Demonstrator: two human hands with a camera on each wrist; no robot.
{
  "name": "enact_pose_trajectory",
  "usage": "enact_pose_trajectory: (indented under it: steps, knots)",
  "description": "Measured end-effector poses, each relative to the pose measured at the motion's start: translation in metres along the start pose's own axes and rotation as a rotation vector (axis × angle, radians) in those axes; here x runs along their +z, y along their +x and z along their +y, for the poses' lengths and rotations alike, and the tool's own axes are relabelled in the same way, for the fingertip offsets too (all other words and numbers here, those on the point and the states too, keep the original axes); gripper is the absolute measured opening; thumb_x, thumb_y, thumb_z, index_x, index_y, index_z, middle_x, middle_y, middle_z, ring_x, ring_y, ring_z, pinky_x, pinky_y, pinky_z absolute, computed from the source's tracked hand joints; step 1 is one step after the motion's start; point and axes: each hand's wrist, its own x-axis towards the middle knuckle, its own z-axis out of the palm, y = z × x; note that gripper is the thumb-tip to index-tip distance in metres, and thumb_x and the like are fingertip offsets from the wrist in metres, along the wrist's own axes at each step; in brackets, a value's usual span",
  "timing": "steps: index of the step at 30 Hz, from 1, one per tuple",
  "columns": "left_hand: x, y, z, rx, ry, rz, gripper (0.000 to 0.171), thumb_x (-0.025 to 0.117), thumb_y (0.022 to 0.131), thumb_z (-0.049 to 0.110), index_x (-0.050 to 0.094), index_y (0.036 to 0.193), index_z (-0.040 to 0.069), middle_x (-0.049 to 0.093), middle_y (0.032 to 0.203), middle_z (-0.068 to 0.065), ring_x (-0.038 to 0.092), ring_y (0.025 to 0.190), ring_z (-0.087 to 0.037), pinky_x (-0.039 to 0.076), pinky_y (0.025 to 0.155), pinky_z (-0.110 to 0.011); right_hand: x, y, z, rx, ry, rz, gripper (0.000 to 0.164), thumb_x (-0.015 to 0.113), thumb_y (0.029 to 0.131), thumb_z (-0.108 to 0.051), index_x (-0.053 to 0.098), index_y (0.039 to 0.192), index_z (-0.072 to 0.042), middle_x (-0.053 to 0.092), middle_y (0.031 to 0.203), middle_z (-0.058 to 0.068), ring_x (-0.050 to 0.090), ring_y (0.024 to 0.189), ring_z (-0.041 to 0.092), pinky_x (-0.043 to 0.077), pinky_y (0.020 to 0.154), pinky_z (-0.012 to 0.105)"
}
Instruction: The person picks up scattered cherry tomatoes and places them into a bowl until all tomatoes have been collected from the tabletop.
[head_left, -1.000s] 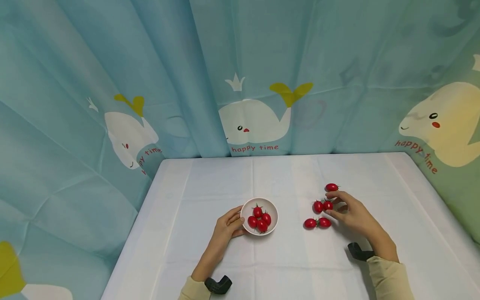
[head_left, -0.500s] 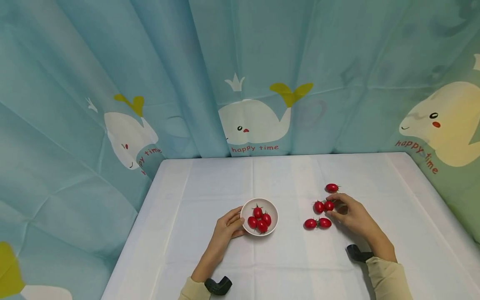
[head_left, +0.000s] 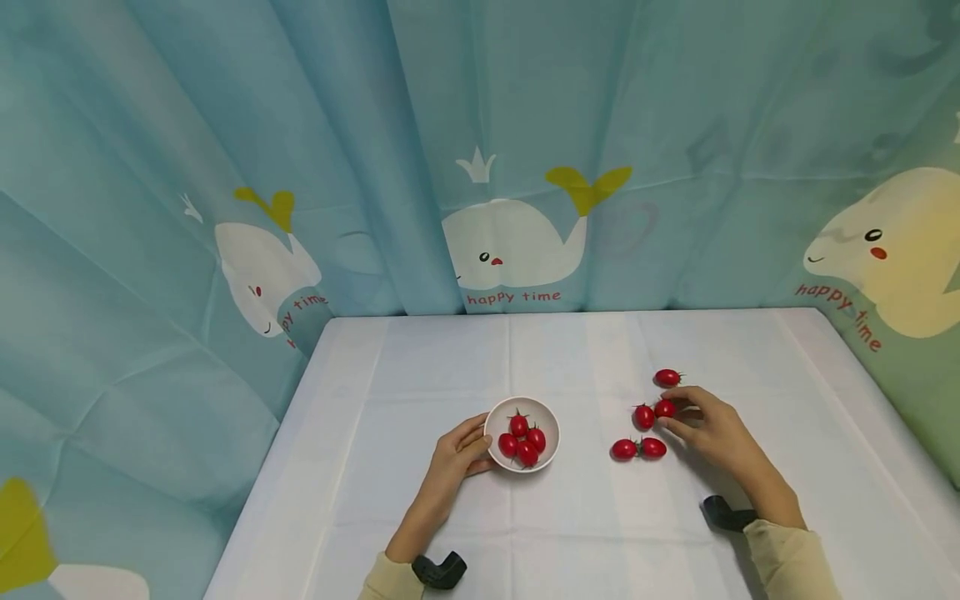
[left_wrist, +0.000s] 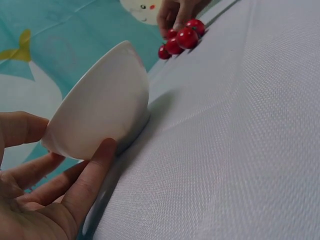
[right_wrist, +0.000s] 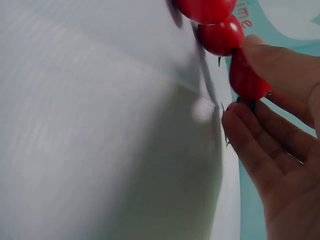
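A white bowl [head_left: 549,450] stands on the white-covered table with several cherry tomatoes [head_left: 527,453] in it. My left hand [head_left: 450,462] grips its left side, thumb at the rim and fingers against the outer wall, as the left wrist view shows. To the right, my right hand [head_left: 708,429] pinches a cherry tomato [head_left: 664,408] between thumb and fingers. Against or close beside that one lies another cherry tomato [head_left: 643,417]. Two more, a left tomato [head_left: 623,450] and a right tomato [head_left: 653,448], lie nearer me, and a single tomato [head_left: 667,378] lies farther back.
The white tablecloth [head_left: 420,358] reaches back to a blue curtain [head_left: 360,167] printed with whales, which also hangs along both sides. A black wrist mount [head_left: 439,570] sits on the left wrist and another black mount [head_left: 727,513] on the right.
The pinched tomato and its neighbour have shifted slightly right, the pinched one also a little up against its neighbour. The left hand and bowl hold their place; the whole view has shifted slightly.
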Motion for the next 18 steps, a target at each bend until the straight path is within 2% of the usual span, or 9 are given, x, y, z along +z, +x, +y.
enact_pose_trajectory:
  steps: [3, 5, 8, 11, 16, 18]
  knots:
    - [-0.0001, 0.0002, -0.0001, 0.001, -0.003, -0.002, 0.054, 0.063, 0.104, 0.018, 0.049, 0.153, 0.003, 0.058, 0.149, -0.024, 0.07, 0.12, -0.023, 0.064, 0.092, -0.03, -0.001, -0.0013, -0.0014, -0.048, -0.004, 0.036, 0.045, 0.087, 0.084, -0.01, 0.066, 0.123, -0.001, 0.072, 0.115, 0.018, 0.073, 0.1, 0.036, 0.062, 0.086, 0.02]
    - [0.0002, 0.0001, 0.0, -0.001, -0.003, 0.0, 0.054, 0.063, 0.104, 0.018, 0.049, 0.153, 0.003, 0.058, 0.149, -0.024, 0.07, 0.119, -0.023, 0.064, 0.092, -0.03, -0.0012, -0.0023, -0.0012, -0.082, -0.018, 0.06, 0.046, 0.088, 0.082, -0.009, 0.067, 0.122, -0.001, 0.073, 0.113, 0.016, 0.073, 0.099, 0.036, 0.056, 0.084, 0.008]
    - [0.0006, 0.0003, 0.0, 0.002, -0.002, -0.003, 0.054, 0.064, 0.104, 0.019, 0.049, 0.153, 0.002, 0.058, 0.149, -0.024, 0.07, 0.119, -0.022, 0.064, 0.092, -0.031, -0.0007, -0.0046, 0.0002, -0.128, -0.04, 0.088, 0.047, 0.09, 0.08, -0.007, 0.067, 0.121, -0.002, 0.073, 0.111, 0.014, 0.072, 0.096, 0.034, 0.047, 0.085, -0.003]
    - [0.0007, 0.0002, -0.0001, 0.0, 0.001, -0.002, 0.054, 0.063, 0.104, 0.019, 0.049, 0.153, 0.003, 0.058, 0.149, -0.024, 0.069, 0.119, -0.022, 0.064, 0.091, -0.029, -0.0009, -0.007, 0.0012, -0.156, -0.054, 0.101, 0.048, 0.09, 0.079, -0.007, 0.068, 0.121, -0.004, 0.073, 0.111, 0.012, 0.072, 0.095, 0.028, 0.041, 0.086, -0.007]
    - [0.0001, 0.0, -0.0006, 0.003, 0.005, -0.001, 0.054, 0.063, 0.104, 0.02, 0.049, 0.153, 0.003, 0.058, 0.149, -0.024, 0.069, 0.121, -0.022, 0.064, 0.091, -0.028, -0.0039, -0.0093, -0.0021, -0.199, -0.076, 0.08, 0.048, 0.09, 0.08, -0.009, 0.068, 0.122, -0.008, 0.073, 0.114, 0.008, 0.07, 0.096, 0.008, 0.042, 0.088, -0.005]
    - [-0.0002, -0.0001, -0.0007, 0.004, 0.006, 0.001, 0.054, 0.064, 0.104, 0.02, 0.049, 0.153, 0.003, 0.058, 0.149, -0.024, 0.069, 0.121, -0.023, 0.064, 0.091, -0.028, -0.0048, -0.0091, -0.0052, -0.225, -0.087, 0.07, 0.048, 0.09, 0.08, -0.01, 0.068, 0.122, -0.01, 0.073, 0.114, 0.005, 0.068, 0.097, 0.004, 0.044, 0.089, -0.003]
